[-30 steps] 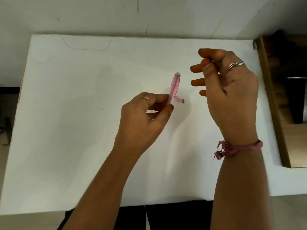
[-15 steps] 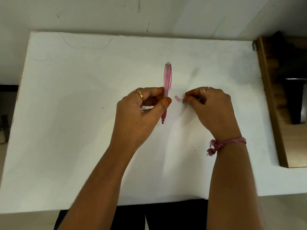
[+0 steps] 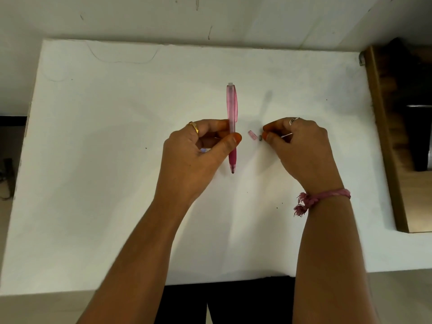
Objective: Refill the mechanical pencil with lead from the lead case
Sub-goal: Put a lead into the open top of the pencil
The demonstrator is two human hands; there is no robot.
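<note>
Nearest the body, both forearms reach out over the near edge of the flat white desk, and the right wrist wears a frayed pink thread band. The left hand pinches the translucent pink plastic mechanical pencil between thumb and fingers, roughly at mid-barrel, with the dark pink tip pointing back toward the body and the open white rear end pointing away. Just to its right, lying on the desk and apart from the pencil, is a small pink cap piece with a grey end. The right hand has its fingers pressed together at that grey end, seemingly touching it, though whether they already grip it I cannot tell; a thin pale sliver shows inside the curled fingers, too small to name. No lead case is visible. The main risk, as I judge it, is that the tiny cap rolls or skids away under a poor pinch, since the smooth surface offers nothing to stop it. Tilting the pencil with its rear end downward could also spill any lead already inside. Room is generous: bare desk lies on all sides of the hands, well clear of the left and far edges, which meet a white wall. On the right, a brown wooden cabinet closes off the desk.
</note>
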